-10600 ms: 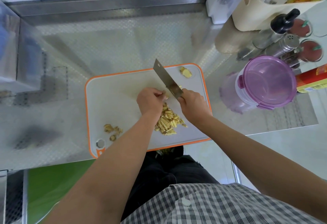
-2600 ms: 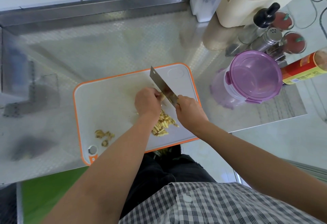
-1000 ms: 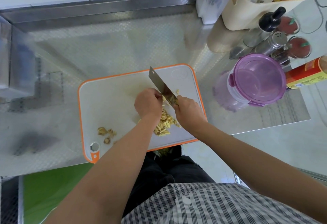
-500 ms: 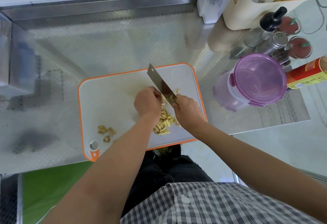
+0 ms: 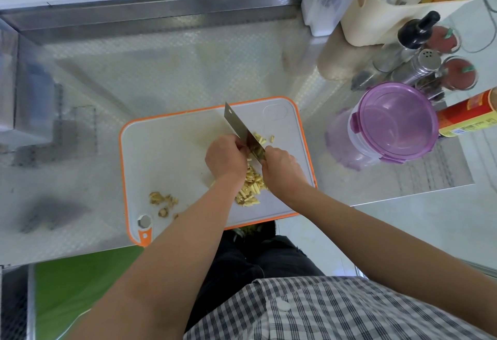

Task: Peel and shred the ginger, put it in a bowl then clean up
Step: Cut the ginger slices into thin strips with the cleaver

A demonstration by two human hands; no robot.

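Far-corner chunk gone from board [image 5: 166, 151] — ginger [image 5: 250, 189] mostly shredded. Right hand [image 5: 282, 167] grips knife [image 5: 239, 130]; left hand [image 5: 226, 158] curls over the rest — bowl, cleanup outstanding.

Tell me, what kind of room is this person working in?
Most likely a kitchen: a steel counter, a cutting board with chopped ginger on it, and a metal shaker among seasoning bottles.

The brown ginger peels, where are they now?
In the head view the ginger peels lie at the cutting board's near-left corner, just above its hanging hole, apart from the shredded ginger.
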